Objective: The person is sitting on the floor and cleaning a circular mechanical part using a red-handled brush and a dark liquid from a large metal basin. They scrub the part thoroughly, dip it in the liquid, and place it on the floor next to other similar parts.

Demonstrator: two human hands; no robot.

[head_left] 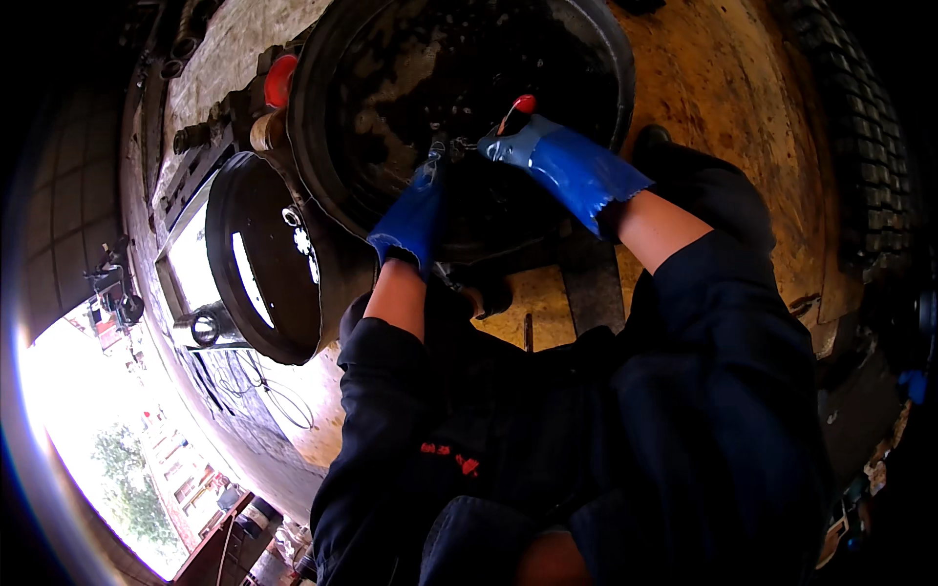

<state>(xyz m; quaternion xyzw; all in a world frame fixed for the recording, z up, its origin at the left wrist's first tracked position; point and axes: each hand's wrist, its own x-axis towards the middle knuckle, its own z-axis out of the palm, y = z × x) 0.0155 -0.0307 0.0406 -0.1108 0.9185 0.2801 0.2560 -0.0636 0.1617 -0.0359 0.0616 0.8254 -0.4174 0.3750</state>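
A wide black basin [311,146] with dark, wet contents takes up the top middle. Both my hands wear blue rubber gloves and work over its near part. My right hand [542,156] is closed round a tool with a red-tipped handle [525,104]; the tool's working end is hidden. Opposite it, my left hand [418,200] reaches in with its fingers closed at a small, wet metal part [455,147]. That part lies between the two hands, and its exact kind is too dark to tell.
Left of it stands a second round, dark pan [220,264] holding liquid and a few metal rings [292,217]. A red round piece [280,81] sits among metal parts at the upper left. Loose cable [278,396] lies below the pan. A large treaded tyre [865,137] is at the right.
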